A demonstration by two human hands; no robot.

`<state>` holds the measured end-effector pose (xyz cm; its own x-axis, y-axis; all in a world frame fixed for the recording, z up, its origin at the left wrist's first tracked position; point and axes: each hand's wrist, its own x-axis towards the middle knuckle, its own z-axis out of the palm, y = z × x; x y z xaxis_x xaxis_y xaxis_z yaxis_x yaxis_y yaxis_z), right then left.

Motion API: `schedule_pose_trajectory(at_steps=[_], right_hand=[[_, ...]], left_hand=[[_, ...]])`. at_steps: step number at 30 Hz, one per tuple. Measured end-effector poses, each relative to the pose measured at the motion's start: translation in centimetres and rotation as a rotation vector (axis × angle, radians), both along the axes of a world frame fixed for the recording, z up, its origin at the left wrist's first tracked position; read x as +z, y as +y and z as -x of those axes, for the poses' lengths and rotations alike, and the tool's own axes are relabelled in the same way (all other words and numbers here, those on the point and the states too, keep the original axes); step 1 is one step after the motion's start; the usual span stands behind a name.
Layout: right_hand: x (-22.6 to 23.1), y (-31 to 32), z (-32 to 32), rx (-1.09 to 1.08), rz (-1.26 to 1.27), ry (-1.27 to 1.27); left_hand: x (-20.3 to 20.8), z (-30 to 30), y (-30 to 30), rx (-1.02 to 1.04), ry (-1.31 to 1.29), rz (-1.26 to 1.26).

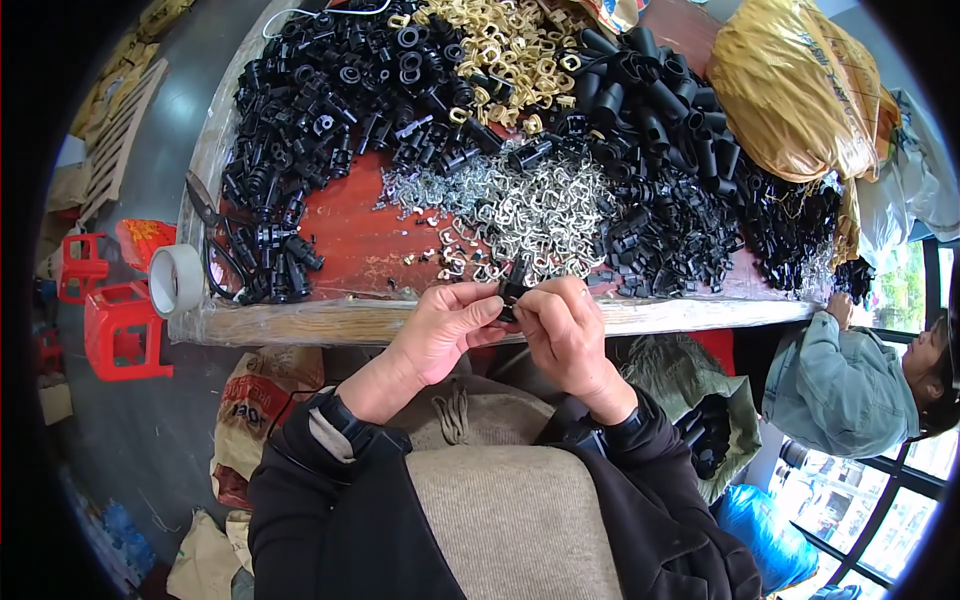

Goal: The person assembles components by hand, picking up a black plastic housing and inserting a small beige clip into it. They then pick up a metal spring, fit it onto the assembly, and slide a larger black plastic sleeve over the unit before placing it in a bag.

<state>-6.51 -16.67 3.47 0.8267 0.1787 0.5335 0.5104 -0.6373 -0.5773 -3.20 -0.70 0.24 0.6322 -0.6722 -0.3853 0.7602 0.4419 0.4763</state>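
Just above the table's front edge, my left hand (452,325) pinches a small black plastic fitting (512,290) between thumb and fingers. My right hand (566,330) closes on the same fitting from the other side, its fingertips curled in; whether they also hold a smaller piece is hidden. Right behind the hands lies a heap of small silvery metal clips (545,215). Clear little parts (440,188) spread to its left. A pile of small black clips (670,235) sits to the right of the metal ones.
Black fittings (290,120), gold-coloured rings (515,50) and black tubes (650,105) cover the red table (360,230). Scissors (203,205) and a tape roll (176,279) are at the left edge. A yellow bag (795,90) stands back right. Another person (840,380) sits at right.
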Motion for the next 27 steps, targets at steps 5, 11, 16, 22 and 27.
schedule_pose_trajectory(at_steps=[5, 11, 16, 22, 27], right_hand=[[-0.1, -0.6, -0.1, 0.058, 0.040, 0.033], [-0.7, -1.2, 1.2, 0.013, -0.513, 0.608], [-1.6, -1.4, 0.8, 0.178, -0.736, 0.815], [0.0, -4.3, -5.7, 0.297, -0.236, 0.455], [-0.5, -5.5, -14.5, -0.210, 0.590, 0.034]], left_hand=[[0.3, 0.0, -0.1, -0.020, -0.027, -0.068], [1.7, 0.5, -0.3, -0.109, -0.160, -0.174], [1.5, 0.2, 0.4, -0.134, -0.139, -0.182], [0.8, -1.7, 1.9, -0.065, -0.111, -0.152], [-0.4, -2.4, 2.7, -0.033, -0.100, -0.126]])
